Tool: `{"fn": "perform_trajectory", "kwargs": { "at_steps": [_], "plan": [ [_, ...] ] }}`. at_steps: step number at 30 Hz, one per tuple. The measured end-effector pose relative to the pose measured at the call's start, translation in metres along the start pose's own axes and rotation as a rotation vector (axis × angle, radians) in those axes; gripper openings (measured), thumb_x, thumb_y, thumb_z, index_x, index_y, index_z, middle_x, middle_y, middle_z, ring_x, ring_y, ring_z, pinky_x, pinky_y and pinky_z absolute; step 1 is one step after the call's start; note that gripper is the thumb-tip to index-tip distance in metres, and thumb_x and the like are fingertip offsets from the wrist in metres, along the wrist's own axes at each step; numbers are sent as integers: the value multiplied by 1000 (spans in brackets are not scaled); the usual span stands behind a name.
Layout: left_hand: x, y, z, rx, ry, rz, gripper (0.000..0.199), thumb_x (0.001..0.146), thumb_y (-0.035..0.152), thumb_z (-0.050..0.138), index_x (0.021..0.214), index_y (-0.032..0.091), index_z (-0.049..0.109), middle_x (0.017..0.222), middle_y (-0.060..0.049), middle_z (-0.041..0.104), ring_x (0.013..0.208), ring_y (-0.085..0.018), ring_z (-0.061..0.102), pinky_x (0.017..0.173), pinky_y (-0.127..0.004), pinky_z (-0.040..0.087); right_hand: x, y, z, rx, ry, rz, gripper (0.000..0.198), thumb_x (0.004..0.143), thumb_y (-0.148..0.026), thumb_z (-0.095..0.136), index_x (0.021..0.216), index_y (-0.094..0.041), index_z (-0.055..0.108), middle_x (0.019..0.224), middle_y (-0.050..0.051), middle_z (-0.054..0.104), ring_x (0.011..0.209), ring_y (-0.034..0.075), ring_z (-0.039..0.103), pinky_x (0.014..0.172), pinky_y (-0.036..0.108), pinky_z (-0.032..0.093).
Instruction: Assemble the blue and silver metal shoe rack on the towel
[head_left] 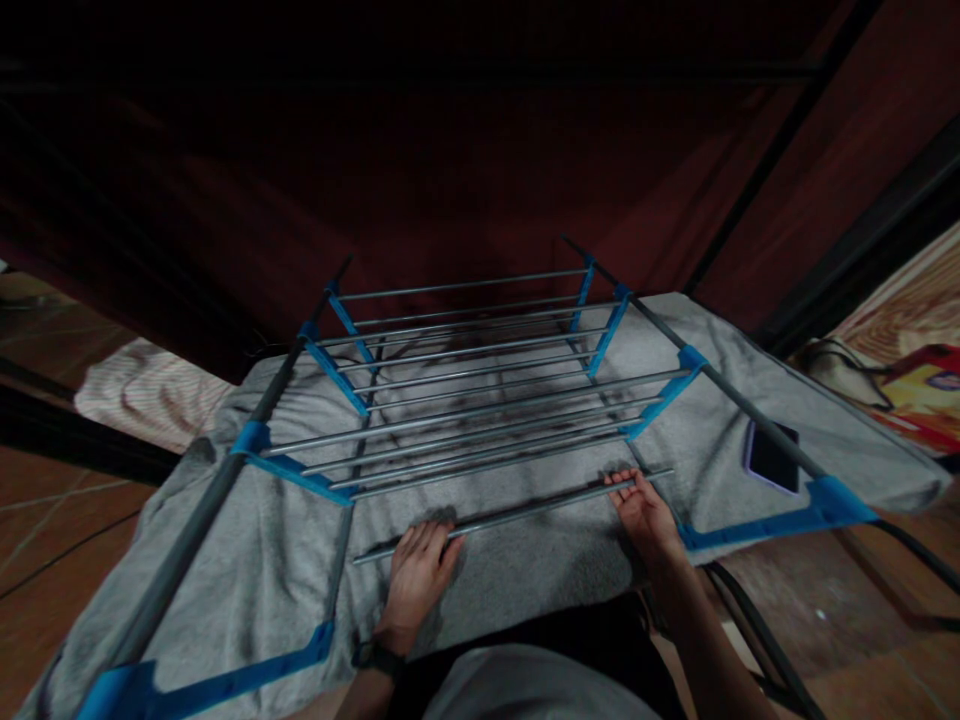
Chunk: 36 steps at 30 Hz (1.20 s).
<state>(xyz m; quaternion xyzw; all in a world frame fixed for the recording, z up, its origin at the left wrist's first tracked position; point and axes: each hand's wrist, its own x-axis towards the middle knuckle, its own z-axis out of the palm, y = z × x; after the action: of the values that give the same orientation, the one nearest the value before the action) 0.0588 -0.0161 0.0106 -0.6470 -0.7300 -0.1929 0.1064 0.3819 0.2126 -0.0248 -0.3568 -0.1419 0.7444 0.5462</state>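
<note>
"Where's our loose rod (529, 511)?"
"Lower centre; our left hand (421, 568) drapes close-set fingers over it, our right hand (643, 508) pinches it."
"Risk?"
"Lifting unevenly, we could knock the blue bracket (765, 528), lower right."

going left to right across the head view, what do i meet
striped cloth → left hand → right hand → phone → red packaging
</note>
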Motion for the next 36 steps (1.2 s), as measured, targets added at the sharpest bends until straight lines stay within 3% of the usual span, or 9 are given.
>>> {"fn": "perform_trajectory", "kwargs": {
  "at_steps": [8,23,36],
  "plan": [
    [1,0,-2,-6,-32,9,31,98,43,44,104,24,68,95,-3,74,91,-21,69,89,-36,46,2,1,0,-19,21,-6,7,82,-30,69,85,-26,64,83,-4,64,83,12,64,98,37,53],
    [0,1,1,-1,-50,-11,31,99,41,43,102,21,67,91,-5,73,89,-22,68,87,-37,47,1,-1,3,2,14,21,9,80,-27,70,85,-23,64,84,-3,65,84,12,65,88,31,56],
    [2,2,-2,-8,-68,-11,30,98,40,42,98,23,67,91,-5,74,88,-22,69,86,-38,49,1,-3,1,17,17,25,8,81,-29,68,85,-24,64,86,-3,66,86,13,65,94,36,53]
  ]
}}
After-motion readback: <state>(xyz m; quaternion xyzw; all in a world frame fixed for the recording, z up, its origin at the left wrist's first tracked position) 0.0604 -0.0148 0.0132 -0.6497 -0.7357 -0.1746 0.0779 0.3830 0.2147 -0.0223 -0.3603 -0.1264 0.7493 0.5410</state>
